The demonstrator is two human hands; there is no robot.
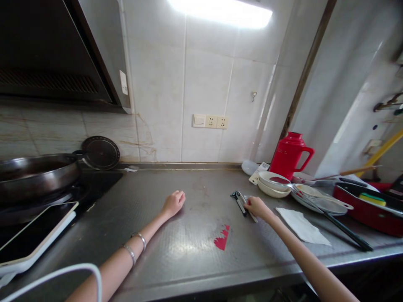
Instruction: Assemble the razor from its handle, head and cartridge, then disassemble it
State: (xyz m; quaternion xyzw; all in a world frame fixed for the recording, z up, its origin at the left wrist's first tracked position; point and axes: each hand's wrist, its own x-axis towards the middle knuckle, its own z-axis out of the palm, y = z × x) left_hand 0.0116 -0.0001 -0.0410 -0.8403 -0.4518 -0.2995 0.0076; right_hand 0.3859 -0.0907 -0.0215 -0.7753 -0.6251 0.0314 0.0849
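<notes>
My left hand (174, 203) rests on the steel counter (195, 260) with its fingers curled into a fist; nothing shows in it. On the right, my right hand (256, 207) pinches a slim, flat silver utensil (242, 198) lying low against the counter; its exact kind is unclear. Just left of it lies a peeler-like tool (239, 204) with a dark head and a pale handle, close beside or touching it. A torn red scrap (222, 238) lies flat between my two hands, nearer the counter's front.
At left, a pan (37, 172) sits on the black cooktop (107, 180), and a white-edged tablet (34, 235) has a white cable (63, 270). At right are a white cloth (302, 226), stacked bowls (273, 188), a black-handled utensil (343, 226), a red thermos (288, 157) and a red pan (371, 214).
</notes>
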